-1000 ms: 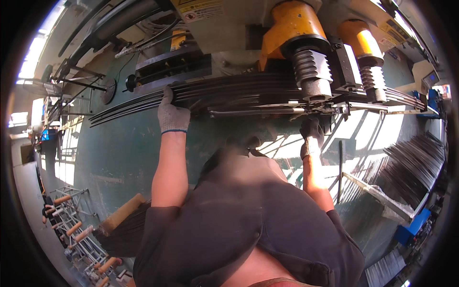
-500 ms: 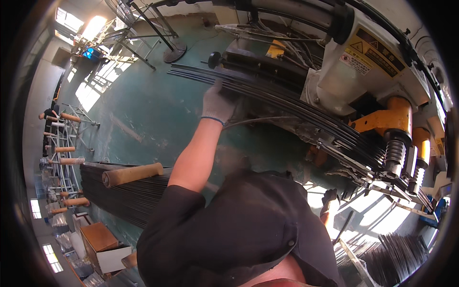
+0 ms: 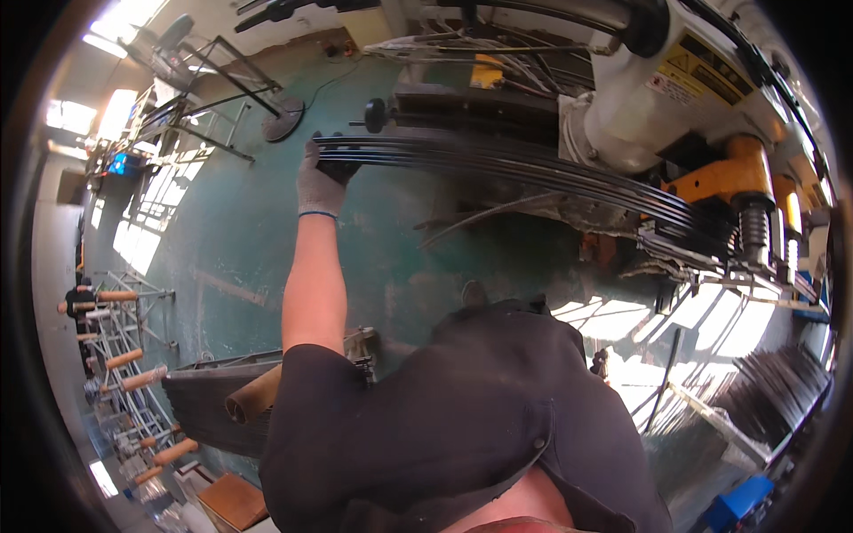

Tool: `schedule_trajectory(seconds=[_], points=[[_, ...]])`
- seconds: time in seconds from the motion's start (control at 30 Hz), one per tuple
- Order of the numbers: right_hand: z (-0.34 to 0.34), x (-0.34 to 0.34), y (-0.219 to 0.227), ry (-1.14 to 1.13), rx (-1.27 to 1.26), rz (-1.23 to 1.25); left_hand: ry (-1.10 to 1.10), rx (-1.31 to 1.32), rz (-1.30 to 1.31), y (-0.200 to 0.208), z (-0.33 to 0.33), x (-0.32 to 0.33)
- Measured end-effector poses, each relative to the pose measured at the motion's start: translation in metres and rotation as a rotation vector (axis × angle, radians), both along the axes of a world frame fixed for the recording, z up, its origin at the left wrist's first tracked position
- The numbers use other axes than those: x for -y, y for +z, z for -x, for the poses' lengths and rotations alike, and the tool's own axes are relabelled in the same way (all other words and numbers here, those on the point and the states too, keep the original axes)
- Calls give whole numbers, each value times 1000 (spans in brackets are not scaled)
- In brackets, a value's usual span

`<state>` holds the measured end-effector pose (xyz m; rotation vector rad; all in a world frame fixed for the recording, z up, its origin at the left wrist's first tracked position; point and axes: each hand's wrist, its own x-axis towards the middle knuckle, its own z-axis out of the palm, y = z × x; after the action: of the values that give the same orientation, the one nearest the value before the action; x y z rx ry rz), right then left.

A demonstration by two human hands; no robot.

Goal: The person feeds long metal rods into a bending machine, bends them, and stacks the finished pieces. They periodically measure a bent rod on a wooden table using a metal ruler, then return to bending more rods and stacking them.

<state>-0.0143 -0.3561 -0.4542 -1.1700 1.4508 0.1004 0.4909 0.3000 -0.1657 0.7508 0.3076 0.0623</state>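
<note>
Left grip [image 3: 323,182] holds dark strips [image 3: 480,162] by one end over broad green floor [image 3: 235,226]

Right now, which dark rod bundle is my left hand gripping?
The bundle reaching toward the orange machine part; the lower-left pile and right pile lie apart from your left hand.

Beyond the dark shirt [image 3: 444,417], toward its left, the left hand [image 3: 323,180], in a pale glove with a blue cuff, curls its fingers, the bare left forearm [image 3: 314,275] reaching out nearly straight, wrist hardly bent. Just past the shirt's right edge, only a bit of the right hand [image 3: 601,361] shows, its grip hidden.
</note>
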Motion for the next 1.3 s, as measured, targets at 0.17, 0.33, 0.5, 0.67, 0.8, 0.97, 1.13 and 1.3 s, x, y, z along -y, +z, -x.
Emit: schedule_trajectory(seconds=[0.17, 0.33, 0.5, 0.67, 0.8, 0.97, 1.13, 1.3], points=[[-26, -1, 33, 165, 12, 174, -110, -28, -152, -12, 16, -23], [-58, -3, 63, 60, 228, 144, -250, -54, -358, 0, 15, -27], [-98, 3, 64, 105, 285, 60, -92, -52, -265, 10, 22, -6], [-129, 29, 68, 385, 170, 193, 263, -211, -30, -22, 45, 60], [-145, 71, 99, 420, -196, 108, 13, -442, 80, -101, 68, 142], [-113, 172, 49, 824, -372, 235, -806, -86, 486, -248, 105, 243], [-144, 233, 82, 647, -396, 223, -806, 276, -1302, -135, 141, 445], [-149, 262, 57, 405, -36, 323, -889, 248, -1367, -96, 118, 477]])
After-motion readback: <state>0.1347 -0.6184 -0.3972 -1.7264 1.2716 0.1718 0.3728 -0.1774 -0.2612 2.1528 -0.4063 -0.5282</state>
